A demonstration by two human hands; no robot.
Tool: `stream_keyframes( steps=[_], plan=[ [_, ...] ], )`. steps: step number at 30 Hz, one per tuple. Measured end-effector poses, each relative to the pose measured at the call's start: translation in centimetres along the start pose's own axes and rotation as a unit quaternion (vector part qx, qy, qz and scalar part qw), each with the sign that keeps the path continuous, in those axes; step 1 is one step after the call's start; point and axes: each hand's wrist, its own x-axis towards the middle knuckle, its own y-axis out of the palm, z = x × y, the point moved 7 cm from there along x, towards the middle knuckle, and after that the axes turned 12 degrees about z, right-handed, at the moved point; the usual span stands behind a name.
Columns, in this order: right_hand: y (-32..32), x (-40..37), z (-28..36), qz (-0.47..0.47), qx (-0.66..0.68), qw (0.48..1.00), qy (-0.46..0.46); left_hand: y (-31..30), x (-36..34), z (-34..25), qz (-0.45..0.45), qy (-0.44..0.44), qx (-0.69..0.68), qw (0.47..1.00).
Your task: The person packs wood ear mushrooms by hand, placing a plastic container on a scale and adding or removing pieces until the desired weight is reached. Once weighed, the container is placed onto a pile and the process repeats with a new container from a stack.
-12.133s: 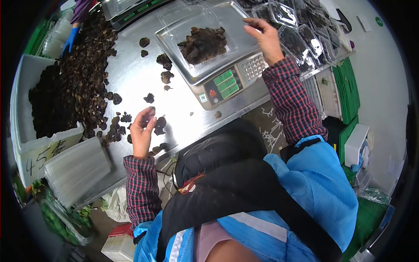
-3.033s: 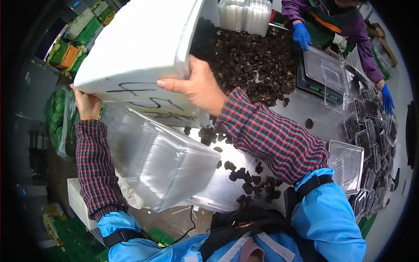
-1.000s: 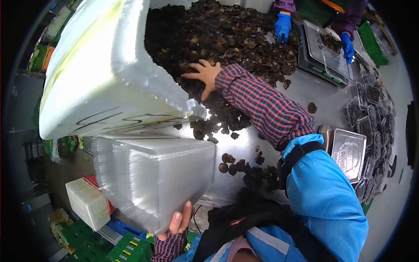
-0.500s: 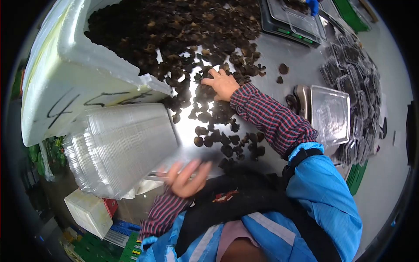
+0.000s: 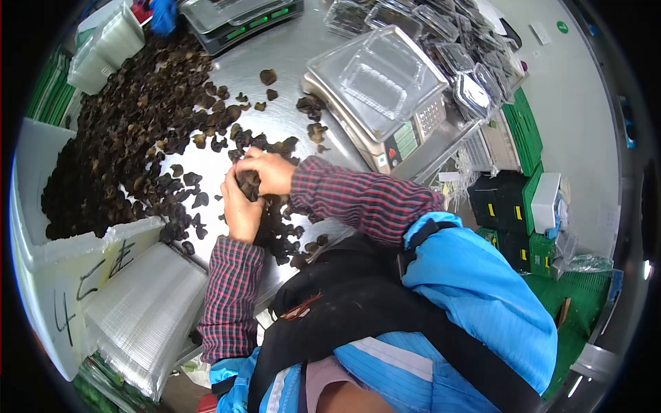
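Note:
Both hands come together over the metal table, cupped around a small clump of dark brown wood ear mushrooms (image 5: 248, 182). My left hand (image 5: 241, 212) supports the clump from the near left side. From the far right, my right hand (image 5: 273, 172) curls its fingers over it. More loose wood ear mushrooms (image 5: 275, 230) lie under and beside the hands. A large spread of them (image 5: 138, 131) covers the table to the left and runs into a white foam box (image 5: 51, 286) with handwritten marks.
Right of my hands stands a weighing scale (image 5: 432, 117) with a clear plastic tray (image 5: 375, 93) on its platform. Filled clear packs (image 5: 434, 27) are heaped behind it. Stacked clear containers (image 5: 148, 303) lean by the foam box. A second scale (image 5: 241, 27) and a blue-gloved hand (image 5: 164, 17) are at the far side.
The view has turned to the right. My left hand has moved from the table's near edge to meet my right hand, which was spread on the mushrooms; both now hold a clump.

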Motion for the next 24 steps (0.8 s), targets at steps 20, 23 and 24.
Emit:
stream_keyframes(
  steps=[20, 23, 24],
  plan=[
    [-28.9, -15.1, -13.0, -0.097, -0.132, 0.983, 0.080, 17.8, 19.3, -23.6, 0.104, 0.223, 0.171, 0.954],
    [-29.3, -13.0, -13.5, 0.047, -0.200, 0.978, -0.030, 17.9, 15.7, -23.7, 0.018, 0.109, 0.150, 0.982],
    [-29.4, -12.5, -13.1, 0.094, -0.229, 0.968, -0.037, 18.3, 14.8, -24.0, 0.009, 0.063, 0.137, 0.989]
  ],
)
